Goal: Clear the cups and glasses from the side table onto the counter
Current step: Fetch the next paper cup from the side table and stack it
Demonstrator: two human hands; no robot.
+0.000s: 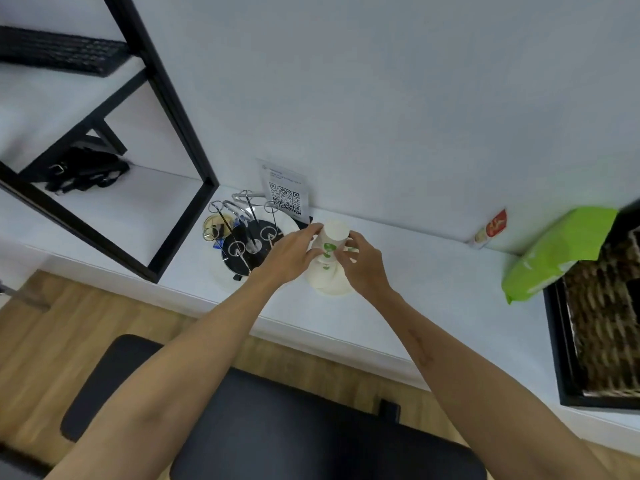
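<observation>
A white paper cup (333, 237) with a green leaf print is upside down on top of other inverted white cups (327, 280), which stand on the white counter (433, 289). My left hand (294, 252) grips the top cup from its left side. My right hand (360, 263) holds it from the right, fingers wrapped around its wall. Both forearms reach forward from the bottom of the view. The lower cups are partly hidden behind my hands.
A wire cup rack (242, 237) on a round black base stands just left of the cups. A QR-code card (285, 195) leans on the wall behind. A green packet (557, 251) and a woven basket (602, 327) sit at the right. A black shelf frame (166, 133) rises at the left.
</observation>
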